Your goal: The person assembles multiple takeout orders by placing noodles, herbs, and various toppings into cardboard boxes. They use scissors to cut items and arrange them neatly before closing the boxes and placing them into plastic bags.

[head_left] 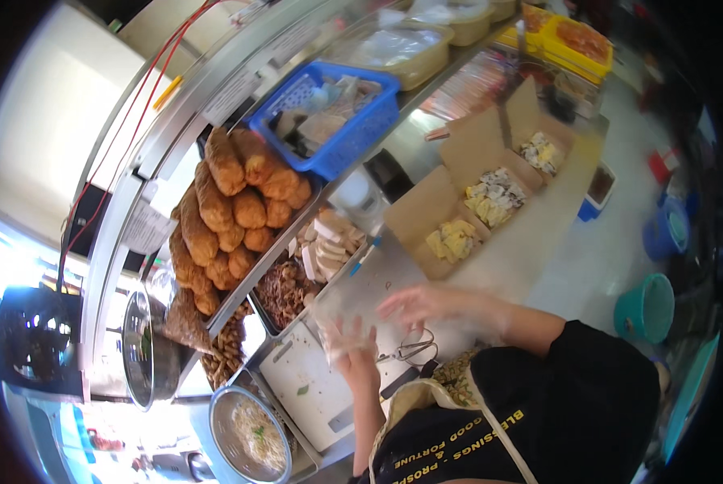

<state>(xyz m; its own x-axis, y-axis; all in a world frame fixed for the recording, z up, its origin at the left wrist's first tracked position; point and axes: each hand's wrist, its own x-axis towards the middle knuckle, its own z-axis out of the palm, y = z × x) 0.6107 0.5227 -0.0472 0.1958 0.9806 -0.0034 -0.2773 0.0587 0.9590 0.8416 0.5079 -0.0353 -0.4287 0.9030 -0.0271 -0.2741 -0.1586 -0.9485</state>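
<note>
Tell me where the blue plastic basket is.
In the head view, the blue plastic basket is at upper centre, above and right of the fried dough sticks.

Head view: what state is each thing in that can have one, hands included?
Left hand, open, clear plastic over it
Right hand, open, motion-blurred
Boxes, open, food inside
Blue basket, loaded
Blue-rimmed bowl, holding pale strands
Fried rolls, piled
White board, scraps on it
Teal bucket, open-topped

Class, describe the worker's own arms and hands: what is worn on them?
The right sleeve is black, loose and short, ending roughly near the elbow. A thin, translucent covering, apparently a clear plastic glove, shows at the left hand and seemingly the right hand; blur hides its edges.
</note>
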